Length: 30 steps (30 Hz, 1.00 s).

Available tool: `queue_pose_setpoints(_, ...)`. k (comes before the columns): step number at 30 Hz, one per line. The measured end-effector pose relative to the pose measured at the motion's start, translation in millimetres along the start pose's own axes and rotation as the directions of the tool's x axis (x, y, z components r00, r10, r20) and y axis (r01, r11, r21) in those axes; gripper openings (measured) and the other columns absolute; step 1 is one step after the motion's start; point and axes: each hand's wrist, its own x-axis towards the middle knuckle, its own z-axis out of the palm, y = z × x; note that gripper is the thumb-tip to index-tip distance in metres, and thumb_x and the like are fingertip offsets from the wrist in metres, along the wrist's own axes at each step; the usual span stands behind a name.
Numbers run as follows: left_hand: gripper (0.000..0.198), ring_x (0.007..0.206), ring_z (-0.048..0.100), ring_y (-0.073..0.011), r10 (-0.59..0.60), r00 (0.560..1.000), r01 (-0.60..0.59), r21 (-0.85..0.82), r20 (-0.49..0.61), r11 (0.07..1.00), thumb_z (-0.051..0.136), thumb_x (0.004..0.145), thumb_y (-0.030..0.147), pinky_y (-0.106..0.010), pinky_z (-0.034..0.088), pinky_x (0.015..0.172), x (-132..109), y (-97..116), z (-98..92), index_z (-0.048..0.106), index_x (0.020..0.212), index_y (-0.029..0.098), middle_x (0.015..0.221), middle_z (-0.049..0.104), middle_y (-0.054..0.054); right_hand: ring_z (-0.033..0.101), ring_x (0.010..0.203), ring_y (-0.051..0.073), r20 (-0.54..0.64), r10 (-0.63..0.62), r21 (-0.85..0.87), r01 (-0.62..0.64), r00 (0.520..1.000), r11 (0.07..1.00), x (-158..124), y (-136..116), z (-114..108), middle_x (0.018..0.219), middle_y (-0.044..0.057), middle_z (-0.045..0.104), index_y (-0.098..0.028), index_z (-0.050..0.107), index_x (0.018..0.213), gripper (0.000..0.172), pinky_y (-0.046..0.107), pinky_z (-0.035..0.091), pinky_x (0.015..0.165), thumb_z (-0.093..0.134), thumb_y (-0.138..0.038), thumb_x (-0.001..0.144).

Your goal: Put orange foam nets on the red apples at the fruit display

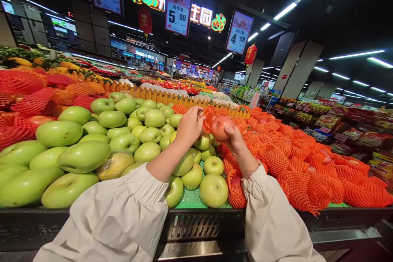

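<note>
My right hand (235,140) grips a smooth, round reddish fruit (221,127), which looks like an apple, with the thumb on its near side. To its left, my left hand (190,125) pinches a crumpled orange foam net (209,118) that touches the fruit's left side. The net's far part is hidden behind fruit and fingers. Below my hands lie loose green apples (214,189) on a green mesh mat (190,199). On the right, a heap of fruits in orange foam nets (276,160) reaches up to my right forearm.
A black display edge (196,225) runs along the front. Red-netted fruit (33,106) is piled at the left. A low yellow picket fence (159,96) stands behind the apples. Price signs (178,10) hang overhead; packaged goods (346,127) fill shelves at the right.
</note>
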Motion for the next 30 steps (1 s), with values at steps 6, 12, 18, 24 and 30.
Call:
queue_pose_setpoints(6,0.005,0.084,0.068,-0.0172,0.001,0.998,0.021,-0.369,0.06,0.929,0.066,0.088,0.021,-0.029,0.053,0.079,6.6,-4.8,9.1,0.067,0.089,0.016,0.091,0.074,-0.004,0.067,0.101,0.027,0.22,-0.112,-0.058,0.128,0.969,0.99,2.6,11.5,6.0,0.107,0.006,0.073,-0.02,0.073,0.11,0.074,0.04,0.053,0.096,0.088,-0.058,0.048)
queue_pose_setpoints(12,0.004,0.082,0.067,-0.017,-0.036,0.999,0.05,-0.477,0.039,0.877,0.066,0.087,0.017,-0.031,0.053,0.081,8.4,-7.2,15.2,0.062,0.085,0.018,0.088,0.072,-0.003,0.067,0.103,0.03,0.122,-0.098,-0.068,0.107,0.988,0.992,7.7,12.6,0.8,0.109,0.008,0.074,-0.02,0.072,0.114,0.079,0.041,0.055,0.094,0.086,-0.06,0.048)
queue_pose_setpoints(18,0.016,0.086,0.061,-0.0182,0.2,0.98,-0.188,-0.325,0.004,0.927,0.048,0.087,0.006,-0.032,0.049,0.08,4.1,-4.4,10.5,0.056,0.093,0.02,0.093,0.064,-0.004,0.069,0.09,0.024,-0.187,-0.049,-0.096,0.031,0.981,0.995,6.9,10.1,5.1,0.116,0.004,0.068,-0.026,0.062,0.122,0.08,0.03,0.06,0.062,0.089,-0.052,0.051)
queue_pose_setpoints(24,0.021,0.088,0.059,-0.0191,0.508,0.838,-0.444,-0.293,0.198,0.847,0.044,0.085,0.008,-0.033,0.046,0.083,-1.3,2.7,4.2,0.062,0.085,0.018,0.096,0.061,-0.006,0.068,0.088,0.018,-0.34,-0.01,-0.025,0.002,0.94,1.0,11.6,6.3,0.2,0.119,0.001,0.062,-0.029,0.058,0.113,0.067,0.029,0.063,0.06,0.088,-0.055,0.059)
queue_pose_setpoints(30,0.004,0.091,0.06,-0.0208,0.509,0.797,-0.419,-0.308,0.326,0.854,0.055,0.088,0.016,-0.034,0.048,0.085,-3.1,5.3,4.2,0.058,0.088,0.019,0.097,0.061,-0.006,0.064,0.072,0.015,-0.248,0.085,0.182,-0.04,0.965,0.982,8.1,1.5,3.1,0.091,0.0,0.065,-0.023,0.064,0.1,0.042,0.023,0.059,0.05,0.079,-0.045,0.067)
